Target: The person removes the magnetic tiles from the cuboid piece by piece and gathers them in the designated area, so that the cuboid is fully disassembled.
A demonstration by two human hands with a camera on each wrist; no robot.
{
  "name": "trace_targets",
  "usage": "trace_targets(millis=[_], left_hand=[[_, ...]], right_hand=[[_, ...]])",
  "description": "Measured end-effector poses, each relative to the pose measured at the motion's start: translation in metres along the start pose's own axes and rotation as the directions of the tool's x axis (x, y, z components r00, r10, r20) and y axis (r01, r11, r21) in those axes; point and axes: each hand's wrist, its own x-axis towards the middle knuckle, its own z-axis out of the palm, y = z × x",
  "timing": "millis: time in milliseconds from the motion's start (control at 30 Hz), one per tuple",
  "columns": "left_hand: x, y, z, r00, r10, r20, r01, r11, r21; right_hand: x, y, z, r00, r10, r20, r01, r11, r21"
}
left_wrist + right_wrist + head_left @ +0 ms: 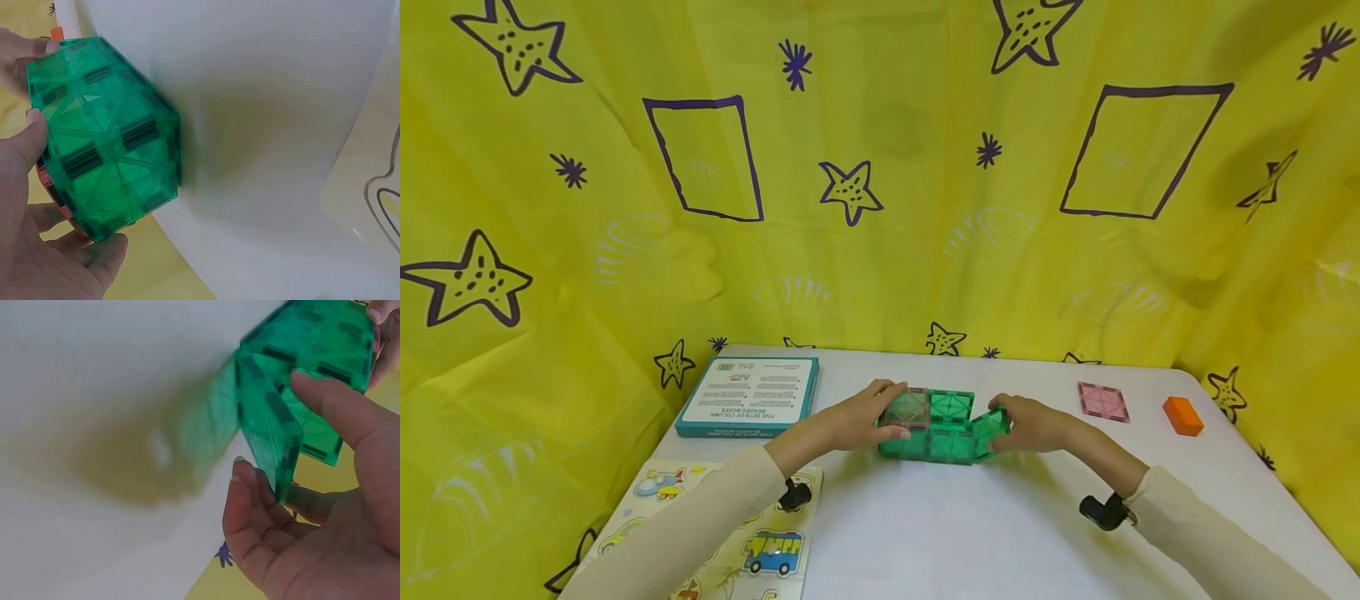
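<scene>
A low box-like build of translucent green magnetic tiles [951, 446] stands on the white table. Over its left top lies a pink magnetic tile [907, 406]. My left hand [867, 419] grips this left end, thumb at the front and fingers behind. At the right end, one green magnetic tile [265, 425] slants outward from the build, one edge against it. My right hand [331, 531] pinches that slanted tile, fingers at its outer side and thumb over the inside. In the left wrist view, the front green tiles [119, 137] join edge to edge.
Right of the build lie a loose pink tile [1103, 402] and an orange block [1183, 416]. A teal-edged box [747, 393] sits at the back left. Before it, a puzzle board [808, 508] with vehicle pictures lies partly under my left forearm. Yellow patterned cloth [880, 275] hangs behind the table [910, 533].
</scene>
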Motion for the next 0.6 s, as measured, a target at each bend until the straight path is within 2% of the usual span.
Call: trace_targets(millis=[133, 600], left_hand=[[0.0004, -0.0008, 0.0005, 1.0, 0.0, 0.0, 0.0, 1.0, 0.001], [0.0011, -0.0023, 0.0014, 1.0, 0.004, -0.006, -0.004, 1.0, 0.004]], right_hand=[[-0.0017, -0.0009, 0.0009, 1.0, 0.013, 0.016, -0.013, 0.999, -0.043], [-0.0037, 0.0018, 0.0015, 1.0, 0.013, -0.018, -0.016, 0.986, -0.167]])
